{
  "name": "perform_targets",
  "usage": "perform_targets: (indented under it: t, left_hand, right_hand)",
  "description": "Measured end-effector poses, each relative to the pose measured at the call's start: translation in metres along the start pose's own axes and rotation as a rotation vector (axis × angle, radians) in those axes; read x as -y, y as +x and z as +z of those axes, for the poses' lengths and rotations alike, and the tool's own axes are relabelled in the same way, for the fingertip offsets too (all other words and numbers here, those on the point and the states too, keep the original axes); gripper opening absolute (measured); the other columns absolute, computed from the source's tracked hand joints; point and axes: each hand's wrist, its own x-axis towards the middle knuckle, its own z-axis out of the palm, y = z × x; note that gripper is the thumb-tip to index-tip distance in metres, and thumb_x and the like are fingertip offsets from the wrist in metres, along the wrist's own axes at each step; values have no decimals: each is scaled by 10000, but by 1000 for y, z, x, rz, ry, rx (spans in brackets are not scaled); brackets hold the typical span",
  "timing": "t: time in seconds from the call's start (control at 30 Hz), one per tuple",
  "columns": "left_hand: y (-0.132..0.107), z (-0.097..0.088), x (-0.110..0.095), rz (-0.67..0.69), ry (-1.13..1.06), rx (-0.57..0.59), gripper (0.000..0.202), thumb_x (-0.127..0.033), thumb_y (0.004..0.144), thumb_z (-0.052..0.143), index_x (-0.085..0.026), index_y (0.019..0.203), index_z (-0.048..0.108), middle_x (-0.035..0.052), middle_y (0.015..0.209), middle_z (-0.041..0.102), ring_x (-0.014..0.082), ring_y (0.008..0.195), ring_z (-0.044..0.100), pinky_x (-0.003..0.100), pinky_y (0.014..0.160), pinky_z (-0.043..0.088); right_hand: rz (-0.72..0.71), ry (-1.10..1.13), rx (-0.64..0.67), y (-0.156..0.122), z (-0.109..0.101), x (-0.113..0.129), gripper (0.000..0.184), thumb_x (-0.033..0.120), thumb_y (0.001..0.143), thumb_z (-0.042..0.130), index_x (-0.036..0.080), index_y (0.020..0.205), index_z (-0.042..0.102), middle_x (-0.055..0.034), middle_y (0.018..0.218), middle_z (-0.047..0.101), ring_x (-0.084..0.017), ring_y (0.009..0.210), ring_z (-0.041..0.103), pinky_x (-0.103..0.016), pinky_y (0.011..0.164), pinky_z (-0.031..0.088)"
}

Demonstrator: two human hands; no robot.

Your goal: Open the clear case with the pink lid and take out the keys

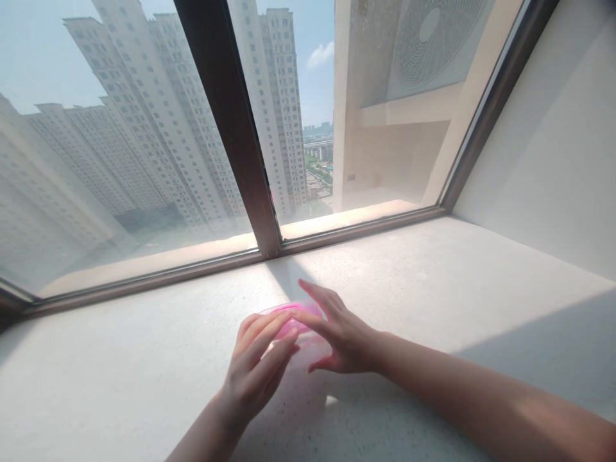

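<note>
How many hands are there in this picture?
2: the left hand, at the left of the pink thing, and the right hand, at its right. No others show.

Left fingers [268,332] over pink see-through item [287,328]; right fingers [319,298] spread alongside; pale ledge [120,378], window [235,122] beyond.

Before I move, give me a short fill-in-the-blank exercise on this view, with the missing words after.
1. By the left hand and right hand is a clear thing tinted ____.
2. The hand with its fingers closer together is the ____ one.
3. In the picture, the fan is to the ____ of the dark bar.
4. Outside, a cloud shows in the blue ____.

Missing words: pink; left; right; sky.
</note>
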Motion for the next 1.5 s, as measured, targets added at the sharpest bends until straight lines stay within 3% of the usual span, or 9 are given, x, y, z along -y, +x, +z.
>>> perform_targets:
  t: [0.17,0.3,0.43,0.6,0.73,0.83,1.07,1.27,1.5]
  left_hand:
    - [1,0,-7,32,8,-9,452,24,728,740,-95,1153,643,188,1173,666,324,1105,615,493,864,504]
    - [2,2,-9,20,16,-17,430,26,724,743,-116,1121,656,169,1185,661,317,1110,612,487,873,505]
    - [-1,5,-7,12,21,14,495,19,738,728,-143,1194,621,160,1220,622,304,1126,598,476,894,507]
    - [-7,6,1,-137,67,-23,663,-298,791,755,-138,1365,462,224,1309,509,342,1203,522,497,937,478]
    - [-10,5,5,-151,104,140,781,-515,805,683,-119,1412,393,248,1348,501,384,1270,462,546,1023,374]
    - [-11,6,3,-142,101,202,703,-481,838,661,-126,1393,415,215,1307,561,365,1279,458,515,1032,360]
    - [-7,6,-4,-132,119,157,627,-488,855,638,-127,1341,471,195,1226,625,333,1204,526,448,964,386]
    - [-2,2,-5,-178,86,255,650,-574,856,577,-137,1326,473,212,1253,613,342,1168,558,503,1000,336]
    - [3,7,-8,-94,-64,177,498,-299,868,651,-120,1305,493,218,1259,592,304,1198,538,473,957,451]
  right_hand:
    - [-5,-152,-38,5,-3,17,691,342,840,605,141,1430,306,-217,1428,421,-340,1347,362,-551,1083,249]
    - [121,-225,10,6,-4,29,766,198,778,584,97,1461,252,-240,1449,402,-346,1348,364,-547,1084,187]
    - [93,-176,7,5,-2,25,801,186,775,592,124,1477,211,-220,1413,454,-336,1303,413,-500,1012,275]
    - [68,-134,-54,3,-3,11,742,312,786,650,174,1424,296,-160,1251,589,-329,1190,495,-478,951,308]
    - [101,-134,-98,4,-8,9,713,258,680,670,192,1329,383,-143,1199,593,-332,1112,525,-490,932,310]
    - [108,-106,-96,4,-10,10,737,242,617,652,186,1306,398,-141,1161,587,-334,1068,538,-493,910,327]
    - [33,9,-129,6,-9,9,731,248,639,667,191,1311,383,-141,1174,583,-320,1058,548,-474,903,389]
    - [63,36,-111,7,-10,10,697,266,642,688,201,1279,414,-129,1098,614,-310,940,578,-474,829,425]
    - [68,82,-92,6,-8,12,626,268,692,670,219,1270,434,-107,1072,610,-289,948,572,-455,832,442]
